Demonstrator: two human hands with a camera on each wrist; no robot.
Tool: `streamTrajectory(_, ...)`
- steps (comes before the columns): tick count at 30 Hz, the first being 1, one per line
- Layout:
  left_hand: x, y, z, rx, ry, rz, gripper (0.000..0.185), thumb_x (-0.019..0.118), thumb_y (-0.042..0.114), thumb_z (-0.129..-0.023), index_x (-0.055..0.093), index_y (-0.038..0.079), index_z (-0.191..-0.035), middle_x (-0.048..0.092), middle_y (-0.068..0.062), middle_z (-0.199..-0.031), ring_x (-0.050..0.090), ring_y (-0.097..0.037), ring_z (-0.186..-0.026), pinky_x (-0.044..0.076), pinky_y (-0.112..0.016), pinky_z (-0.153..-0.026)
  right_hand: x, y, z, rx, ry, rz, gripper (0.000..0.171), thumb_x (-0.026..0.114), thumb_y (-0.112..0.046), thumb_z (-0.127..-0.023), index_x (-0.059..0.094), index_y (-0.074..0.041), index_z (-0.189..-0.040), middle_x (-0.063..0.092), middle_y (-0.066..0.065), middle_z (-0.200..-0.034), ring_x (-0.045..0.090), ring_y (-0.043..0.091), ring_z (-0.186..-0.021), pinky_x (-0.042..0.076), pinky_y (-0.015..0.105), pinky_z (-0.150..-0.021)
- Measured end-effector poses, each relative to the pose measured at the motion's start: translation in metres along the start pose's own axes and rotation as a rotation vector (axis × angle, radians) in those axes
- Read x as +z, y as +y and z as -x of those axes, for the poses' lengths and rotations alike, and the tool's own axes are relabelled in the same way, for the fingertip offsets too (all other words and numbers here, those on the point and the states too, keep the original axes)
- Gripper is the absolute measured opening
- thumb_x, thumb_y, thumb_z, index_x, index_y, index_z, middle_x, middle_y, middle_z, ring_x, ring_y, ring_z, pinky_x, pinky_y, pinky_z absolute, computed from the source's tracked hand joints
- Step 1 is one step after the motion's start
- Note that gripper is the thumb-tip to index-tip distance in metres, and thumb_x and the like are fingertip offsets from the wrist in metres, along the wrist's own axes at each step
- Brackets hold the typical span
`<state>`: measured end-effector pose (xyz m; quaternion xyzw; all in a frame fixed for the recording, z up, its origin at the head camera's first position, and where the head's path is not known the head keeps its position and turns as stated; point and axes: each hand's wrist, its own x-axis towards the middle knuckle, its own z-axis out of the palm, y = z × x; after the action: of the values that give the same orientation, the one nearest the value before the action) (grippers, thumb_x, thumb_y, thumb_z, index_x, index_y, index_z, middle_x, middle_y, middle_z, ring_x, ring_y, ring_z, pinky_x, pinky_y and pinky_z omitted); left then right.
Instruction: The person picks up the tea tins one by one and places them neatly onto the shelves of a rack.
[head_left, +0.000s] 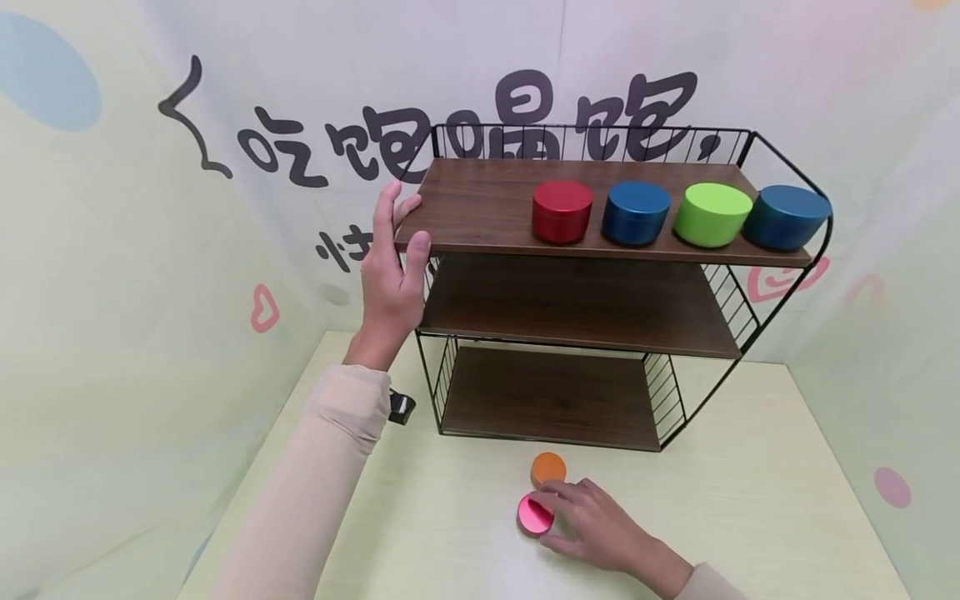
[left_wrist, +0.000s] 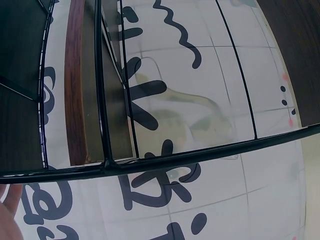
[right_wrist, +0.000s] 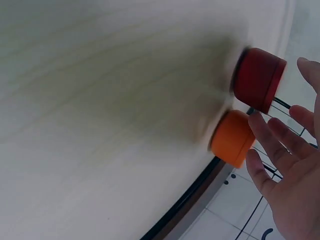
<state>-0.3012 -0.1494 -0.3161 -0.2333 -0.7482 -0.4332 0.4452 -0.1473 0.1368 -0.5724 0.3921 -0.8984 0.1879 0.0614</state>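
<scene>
The left hand (head_left: 393,275) is raised to the left end of the top board of a black wire shelf rack (head_left: 588,287). Its fingers lie straight up along the board's end and the thumb presses against the front corner, so the hand braces the rack rather than closing round it. In the left wrist view only a sliver of that hand shows at the lower left, beside the rack's black wire.

The right hand (head_left: 592,523) rests low on the pale table (head_left: 750,500), in front of the rack. Its fingers are loosely spread and reach toward the pink tin (head_left: 535,513), which lies at about 9 o'clock from the hand, with the fingertips at its upper right rim. The head view does not settle whether they touch it. In the right wrist view the fingers (right_wrist: 277,145) are open and apart from both tins, gripping nothing. The orange tin (head_left: 548,468) stands just beyond the pink one, at about 11 o'clock from the hand, the two tins nearly touching.

On the top shelf four tins stand in a row: a red tin (head_left: 562,212), a blue tin (head_left: 636,213), a green tin (head_left: 712,215) and a dark blue tin (head_left: 787,217) at the right end.
</scene>
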Motion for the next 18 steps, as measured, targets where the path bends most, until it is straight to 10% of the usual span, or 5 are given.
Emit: streamTrajectory(18, -0.001, 0.003, 0.000, -0.003, -0.005, 0.000, 0.065, 0.040, 0.052, -0.103, 0.035, 0.008, -0.150, 0.060, -0.004, -0.138, 0.051, -0.011, -0.130, 0.041, -0.041, -0.080, 0.019, 0.002, 0.002, -0.065, 0.104, 0.069, 0.054, 0.084, -0.035, -0.076, 0.067, -0.018, -0.124, 0.066, 0.003, -0.119, 0.063, 0.015, -0.104, 0.050, 0.037, -0.082)
